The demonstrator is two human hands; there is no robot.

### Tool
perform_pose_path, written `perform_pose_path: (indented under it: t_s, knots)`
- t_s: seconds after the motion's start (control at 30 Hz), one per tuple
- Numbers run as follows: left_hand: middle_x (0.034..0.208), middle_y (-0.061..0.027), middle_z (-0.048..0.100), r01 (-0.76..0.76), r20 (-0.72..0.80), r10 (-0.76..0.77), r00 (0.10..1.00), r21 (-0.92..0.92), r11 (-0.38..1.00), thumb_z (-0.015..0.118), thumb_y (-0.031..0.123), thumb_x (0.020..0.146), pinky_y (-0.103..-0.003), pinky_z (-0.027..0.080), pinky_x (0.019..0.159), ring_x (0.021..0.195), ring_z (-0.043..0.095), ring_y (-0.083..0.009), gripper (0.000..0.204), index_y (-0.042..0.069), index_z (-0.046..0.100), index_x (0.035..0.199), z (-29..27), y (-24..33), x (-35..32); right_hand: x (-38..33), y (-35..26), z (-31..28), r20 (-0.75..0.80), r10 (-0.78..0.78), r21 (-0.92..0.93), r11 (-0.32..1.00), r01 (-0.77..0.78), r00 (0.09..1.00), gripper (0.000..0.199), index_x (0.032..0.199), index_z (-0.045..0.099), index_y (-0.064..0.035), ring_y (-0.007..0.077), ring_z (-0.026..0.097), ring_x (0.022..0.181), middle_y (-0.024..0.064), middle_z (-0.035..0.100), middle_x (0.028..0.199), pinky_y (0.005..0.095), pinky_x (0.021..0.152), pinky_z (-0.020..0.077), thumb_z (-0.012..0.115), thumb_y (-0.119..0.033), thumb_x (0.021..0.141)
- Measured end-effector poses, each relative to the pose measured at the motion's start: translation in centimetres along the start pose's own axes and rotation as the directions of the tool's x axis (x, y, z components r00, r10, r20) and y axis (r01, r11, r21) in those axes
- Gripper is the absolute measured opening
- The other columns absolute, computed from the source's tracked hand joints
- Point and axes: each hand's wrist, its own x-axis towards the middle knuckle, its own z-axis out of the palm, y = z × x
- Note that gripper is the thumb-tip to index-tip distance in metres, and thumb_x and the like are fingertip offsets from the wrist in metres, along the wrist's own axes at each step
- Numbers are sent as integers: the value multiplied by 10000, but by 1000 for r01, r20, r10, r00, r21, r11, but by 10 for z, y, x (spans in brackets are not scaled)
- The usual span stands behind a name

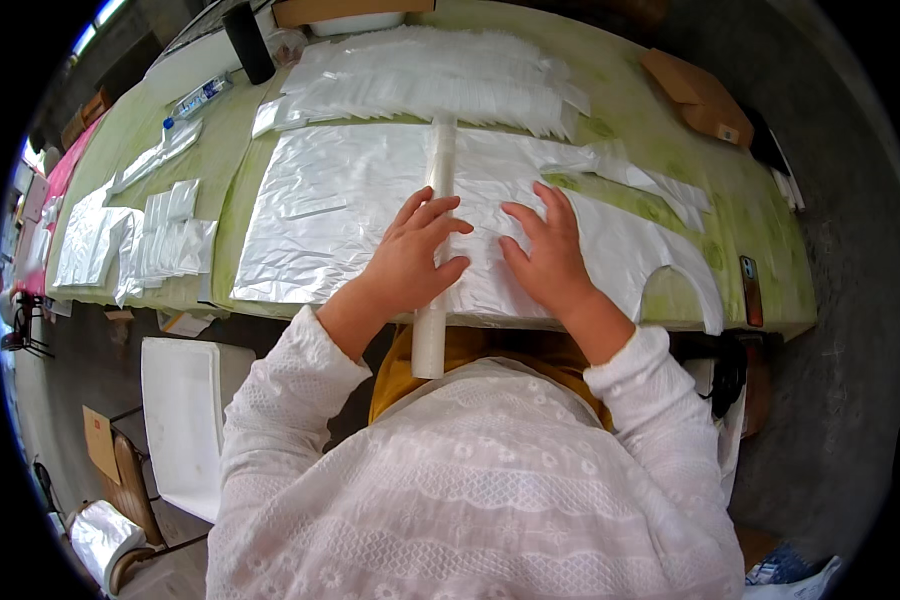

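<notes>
A long, pale translucent roll or tube [429, 345] lies lengthwise in front of me, its near end past the table edge. It crosses a flat, shiny white plastic bag or sheet [310, 215]. My left hand [410, 255] lies over the roll with fingers spread and thumb stretched out across it, not wrapped round it. Just right of the roll, my right hand [552, 258] is open with bent, parted fingers, over the white plastic; I cannot tell if its fingertips touch it. A white plastic bag [630, 240] with a curved cut-out spreads to the right.
Behind lies a wide row of overlapping clear plastic bags [425, 75]. Folded bags [178, 235], a bottle [200, 97] and a black cylinder [248, 42] are at left. A cardboard box [698, 95] and a phone [750, 290] lie right. A white bin [185, 425] stands below.
</notes>
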Motion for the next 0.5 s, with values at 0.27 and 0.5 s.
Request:
perform_pose_path:
  t_s: [0.27, 0.5]
  knots:
    - [1534, -100, 488, 102, -13, -107, 994, -190, 976, 697, 102, 847, -456, 360, 1182, 1505, 321, -365, 404, 116, 672, 1251, -2, -13, -10, 93, 4, 57, 392, 343, -319, 921, -223, 854, 598, 1424, 586, -218, 421, 330, 1458, 195, 476, 1510, 639, 1190, 205, 555, -578, 948]
    - [1539, -93, 489, 131, -25, -140, 990, -220, 966, 682, 89, 847, -441, 370, 1176, 1509, 323, -347, 342, 105, 704, 1188, -2, -15, -14, 76, 146, -24, 77, 793, -579, 529, -621, 604, 774, 1550, 436, -242, 366, 355, 1477, 128, 390, 1613, 584, 1174, 298, 486, -689, 921]
